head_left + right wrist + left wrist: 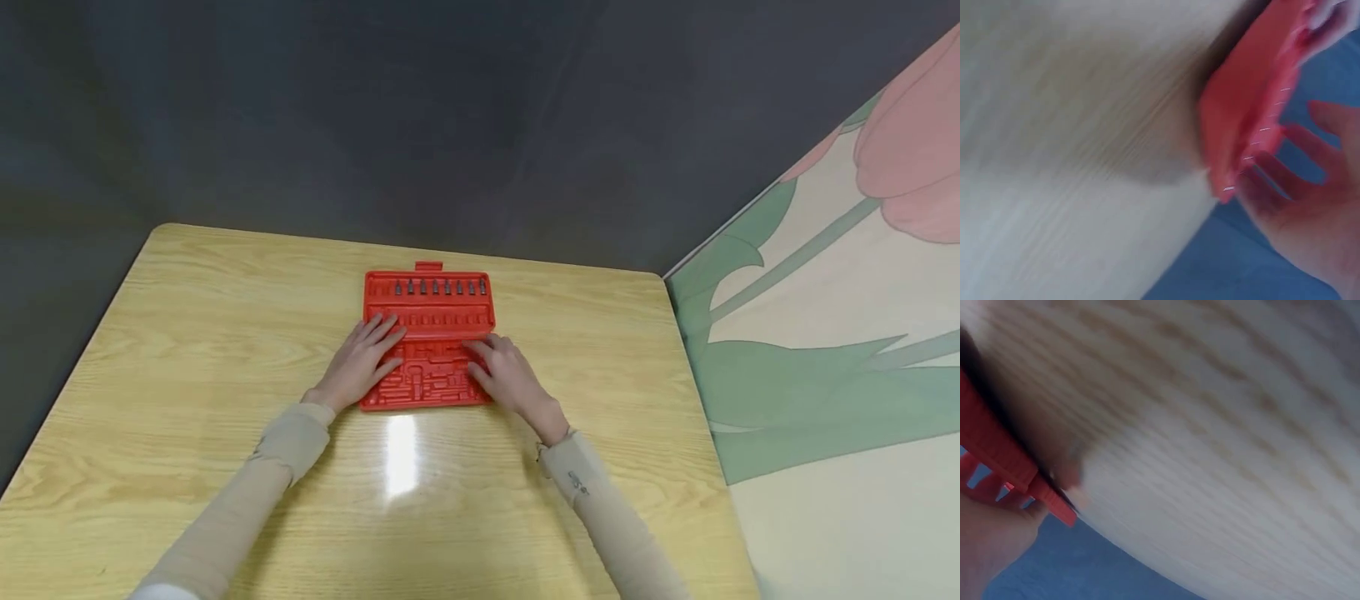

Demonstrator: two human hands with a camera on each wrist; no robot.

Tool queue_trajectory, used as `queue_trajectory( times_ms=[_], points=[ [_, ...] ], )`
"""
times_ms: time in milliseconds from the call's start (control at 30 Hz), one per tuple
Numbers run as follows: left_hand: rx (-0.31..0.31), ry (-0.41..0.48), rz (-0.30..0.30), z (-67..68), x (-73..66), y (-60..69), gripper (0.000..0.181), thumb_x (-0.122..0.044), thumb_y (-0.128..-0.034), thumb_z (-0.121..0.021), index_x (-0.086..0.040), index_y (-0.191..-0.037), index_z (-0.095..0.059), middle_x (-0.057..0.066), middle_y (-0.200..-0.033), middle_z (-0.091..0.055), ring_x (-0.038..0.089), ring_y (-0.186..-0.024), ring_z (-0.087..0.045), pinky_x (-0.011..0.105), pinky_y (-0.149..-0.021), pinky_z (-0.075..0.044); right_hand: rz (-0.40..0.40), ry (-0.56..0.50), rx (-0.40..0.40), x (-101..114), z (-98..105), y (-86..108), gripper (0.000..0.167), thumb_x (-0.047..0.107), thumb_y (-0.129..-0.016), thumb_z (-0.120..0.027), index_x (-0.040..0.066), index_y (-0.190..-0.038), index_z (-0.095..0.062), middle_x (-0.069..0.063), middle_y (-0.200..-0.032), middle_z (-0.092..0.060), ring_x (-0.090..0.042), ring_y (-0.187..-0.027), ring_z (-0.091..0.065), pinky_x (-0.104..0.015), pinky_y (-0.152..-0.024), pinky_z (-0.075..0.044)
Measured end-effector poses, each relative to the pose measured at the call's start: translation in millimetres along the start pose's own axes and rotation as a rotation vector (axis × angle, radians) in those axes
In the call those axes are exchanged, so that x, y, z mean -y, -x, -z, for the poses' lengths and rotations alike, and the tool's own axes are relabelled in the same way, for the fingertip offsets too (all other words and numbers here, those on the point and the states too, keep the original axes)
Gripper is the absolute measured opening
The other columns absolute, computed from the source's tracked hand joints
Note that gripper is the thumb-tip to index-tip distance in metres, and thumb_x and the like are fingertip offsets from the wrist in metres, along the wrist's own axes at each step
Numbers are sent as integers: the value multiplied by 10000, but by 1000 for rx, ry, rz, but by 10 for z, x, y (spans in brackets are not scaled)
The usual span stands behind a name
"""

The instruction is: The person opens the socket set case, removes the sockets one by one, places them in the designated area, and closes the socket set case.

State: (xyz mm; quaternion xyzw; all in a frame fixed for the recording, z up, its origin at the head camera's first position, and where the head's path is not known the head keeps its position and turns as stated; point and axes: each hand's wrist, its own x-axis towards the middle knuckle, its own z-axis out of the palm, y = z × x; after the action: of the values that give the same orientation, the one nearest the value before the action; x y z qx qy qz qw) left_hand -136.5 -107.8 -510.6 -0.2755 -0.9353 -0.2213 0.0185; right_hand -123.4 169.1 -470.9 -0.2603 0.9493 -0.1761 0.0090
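An open red plastic tool case (431, 307) lies on the wooden table, its two halves folded flat. Several small dark bits (435, 287) stand in a row in the far half. Moulded recesses shape the near half. Over the case's left side rests my left hand (356, 364), fingers spread and mostly straight. My right hand (512, 379) is at the right edge, its fingers loosely bent over the near half. In the left wrist view, the case (991, 444) shows edge-on beside the left hand (997, 537). The right wrist view has the right hand (1316, 206) next to the case's side (1232, 112), blurred.
The light wooden table (225, 333) extends around the case on all sides. A dark surface (375, 125) stands behind its far edge. A floral-patterned panel (810, 392) borders the table on the right.
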Motion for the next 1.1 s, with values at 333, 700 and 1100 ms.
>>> queue_trajectory(
  times_ms=[333,700,1100],
  points=[
    [-16,-25,7,-122,8,5,565,-316,-976,-580,-43,-1448,-432,189,-1532,-294,374,-1423,-197,507,-1151,-123,46,170,21,-382,-334,-197,586,324,-1022,-479,68,-1516,-297,-219,-1555,-210,-379,-1431,-165,-456,-1148,-186],
    [-5,-63,-14,-46,-48,-107,557,-304,-979,-580,-59,-1455,-427,173,-1534,-298,359,-1426,-203,490,-1156,-119,26,102,21,-405,-258,-75,621,282,-1001,-538,91,-1528,-271,-206,-1568,-178,-353,-1446,-124,-439,-1131,-242],
    [-16,45,217,333,176,-597,456,-220,-924,-674,-6,-1313,-572,229,-1332,-501,409,-1233,-422,562,-1014,-338,96,139,-36,-364,-424,-107,613,268,-985,-572,72,-1509,-320,-226,-1545,-234,-366,-1433,-176,-484,-1142,-193]
  ],
)
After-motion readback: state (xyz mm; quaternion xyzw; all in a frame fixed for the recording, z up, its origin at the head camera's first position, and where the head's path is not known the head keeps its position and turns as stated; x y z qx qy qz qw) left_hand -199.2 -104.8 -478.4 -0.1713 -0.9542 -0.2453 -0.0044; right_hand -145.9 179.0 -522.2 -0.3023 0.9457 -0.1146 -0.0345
